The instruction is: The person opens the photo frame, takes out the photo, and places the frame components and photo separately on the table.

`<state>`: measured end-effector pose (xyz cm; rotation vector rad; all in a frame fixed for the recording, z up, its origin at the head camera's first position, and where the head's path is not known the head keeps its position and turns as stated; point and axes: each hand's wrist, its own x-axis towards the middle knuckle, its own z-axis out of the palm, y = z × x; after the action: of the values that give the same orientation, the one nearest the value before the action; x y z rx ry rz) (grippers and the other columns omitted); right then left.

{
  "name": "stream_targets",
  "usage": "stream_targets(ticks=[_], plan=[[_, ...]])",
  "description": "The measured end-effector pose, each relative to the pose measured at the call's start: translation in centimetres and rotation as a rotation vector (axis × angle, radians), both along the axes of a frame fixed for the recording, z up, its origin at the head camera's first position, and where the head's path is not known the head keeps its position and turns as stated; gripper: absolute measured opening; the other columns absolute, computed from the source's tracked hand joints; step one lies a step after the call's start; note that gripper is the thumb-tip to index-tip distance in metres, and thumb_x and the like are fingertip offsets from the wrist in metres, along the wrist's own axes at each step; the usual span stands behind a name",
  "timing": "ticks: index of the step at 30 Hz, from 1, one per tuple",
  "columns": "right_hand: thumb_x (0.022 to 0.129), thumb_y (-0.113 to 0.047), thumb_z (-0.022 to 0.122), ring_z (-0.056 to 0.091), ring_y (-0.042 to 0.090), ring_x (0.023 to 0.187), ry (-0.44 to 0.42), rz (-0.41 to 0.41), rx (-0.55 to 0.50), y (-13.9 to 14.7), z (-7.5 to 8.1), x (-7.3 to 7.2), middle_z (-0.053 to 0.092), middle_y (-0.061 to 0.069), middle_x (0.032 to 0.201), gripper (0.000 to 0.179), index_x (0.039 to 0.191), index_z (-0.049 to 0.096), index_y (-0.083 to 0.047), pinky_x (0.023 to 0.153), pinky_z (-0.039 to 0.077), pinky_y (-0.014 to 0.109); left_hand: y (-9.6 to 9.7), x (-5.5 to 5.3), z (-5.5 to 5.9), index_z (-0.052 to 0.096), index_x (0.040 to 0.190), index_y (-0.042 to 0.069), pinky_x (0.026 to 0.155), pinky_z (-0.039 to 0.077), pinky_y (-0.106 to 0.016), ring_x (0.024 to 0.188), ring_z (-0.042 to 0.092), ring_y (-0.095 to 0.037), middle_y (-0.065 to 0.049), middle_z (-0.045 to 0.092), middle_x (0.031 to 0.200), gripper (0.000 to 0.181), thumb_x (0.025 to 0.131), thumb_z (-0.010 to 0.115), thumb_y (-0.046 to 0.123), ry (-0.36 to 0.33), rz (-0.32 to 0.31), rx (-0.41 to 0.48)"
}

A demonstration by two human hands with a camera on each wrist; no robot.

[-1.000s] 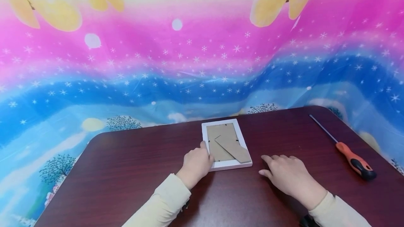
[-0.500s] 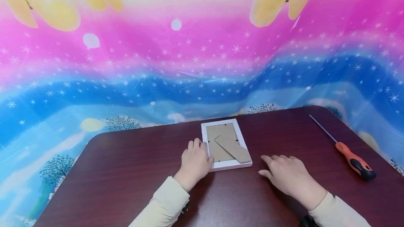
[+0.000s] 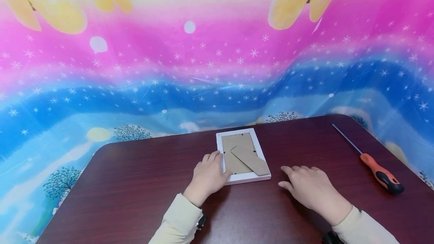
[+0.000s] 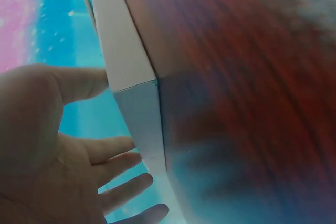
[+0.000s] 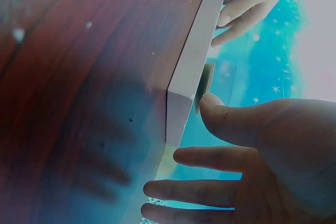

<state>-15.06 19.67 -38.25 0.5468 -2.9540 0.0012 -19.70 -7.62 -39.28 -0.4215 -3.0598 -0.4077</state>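
A white picture frame (image 3: 260, 147) lies with its back up near the table's far edge. Its brown backing board (image 3: 239, 140) shows, and the cardboard stand leg (image 3: 249, 160) slants across it to the lower right corner. At the frame's left side is my left hand (image 3: 207, 174), thumb by the near left corner. In the left wrist view its fingers (image 4: 123, 190) are loosely extended, the thumb and nearest fingertips at the frame's edge. To the right of the frame, apart from it, my right hand (image 3: 310, 187) hovers over or rests on the table, holding nothing, fingers relaxed.
A screwdriver (image 3: 378, 168) with an orange and black handle lies near the right edge of the dark red wooden table (image 3: 135, 183). Behind the table hangs a pink and blue snowflake-patterned cloth (image 3: 190, 67).
My left hand has loosened its hold on the frame's left edge, its fingers spreading forward along that side. The frame and my right hand stay in place.
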Motion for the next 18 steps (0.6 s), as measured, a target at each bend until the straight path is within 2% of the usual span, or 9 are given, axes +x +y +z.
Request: stream_targets(ticks=[8, 18], plan=[[0.089, -0.041, 0.071, 0.069, 0.030, 0.086, -0.023, -0.012, -0.012, 0.5, 0.4, -0.4, 0.072, 0.010, 0.101, 0.046, 0.119, 0.069, -0.006, 0.071, 0.054, 0.049, -0.3, 0.0, 0.6, 0.046, 0.146, 0.001, 0.103, 0.041, -0.054, 0.136, 0.040, -0.034, -0.014, 0.042, 0.151, 0.080, 0.088, 0.067, 0.052, -0.065, -0.034, 0.034], [0.091, -0.039, 0.070, 0.069, 0.034, 0.087, -0.030, -0.046, -0.050, 1.9, 1.1, -0.9, 0.071, 0.014, 0.102, 0.047, 0.122, 0.068, -0.004, 0.073, 0.053, 0.054, -0.1, 0.0, 0.4, 0.046, 0.147, 0.003, 0.103, 0.040, -0.054, 0.136, 0.040, -0.036, -0.014, 0.041, 0.152, 0.082, 0.087, 0.069, 0.054, -0.082, -0.024, 0.048]])
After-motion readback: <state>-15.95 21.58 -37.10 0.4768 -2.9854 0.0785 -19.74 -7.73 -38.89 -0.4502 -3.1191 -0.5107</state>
